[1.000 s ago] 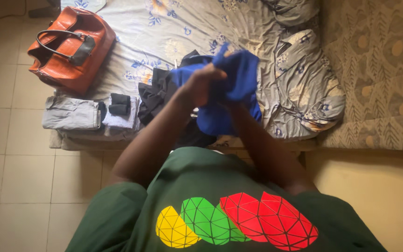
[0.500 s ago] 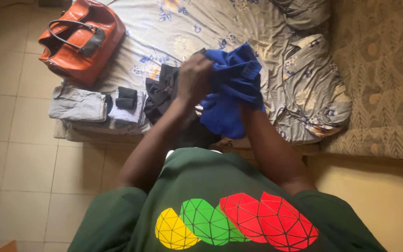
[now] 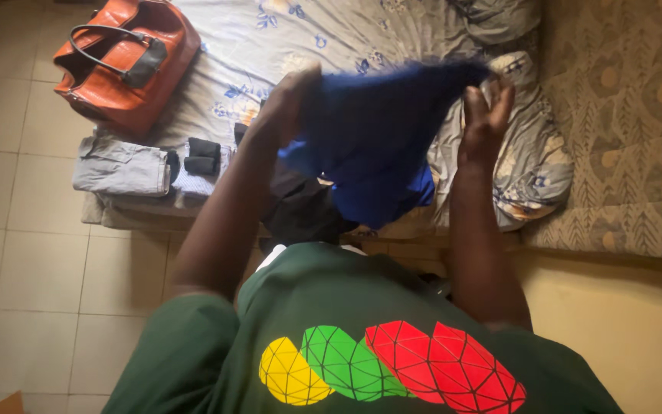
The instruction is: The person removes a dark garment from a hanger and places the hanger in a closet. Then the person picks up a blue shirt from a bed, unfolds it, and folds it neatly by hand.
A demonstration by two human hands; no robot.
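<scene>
I hold a blue garment (image 3: pixel 373 138) spread in the air over a bed. My left hand (image 3: pixel 283 103) grips its left upper edge. My right hand (image 3: pixel 485 115) pinches its right upper corner, with the other fingers raised. The cloth hangs down between my arms and is blurred by motion. Under it lies a heap of black clothes (image 3: pixel 300 207) on the floral bedsheet (image 3: pixel 254 54).
An orange leather handbag (image 3: pixel 120 61) sits at the bed's far left corner. Folded grey clothes (image 3: pixel 120 165) and rolled black socks (image 3: pixel 201 156) lie at the mattress edge. A grey floral pillow (image 3: pixel 526 161) lies at right beside a patterned mattress (image 3: pixel 622 130). Tiled floor (image 3: pixel 32 253) spreads left.
My hands were close together, bunching the blue garment. Now they have moved apart and pulled the cloth open wide, and the right hand has swung out to the right.
</scene>
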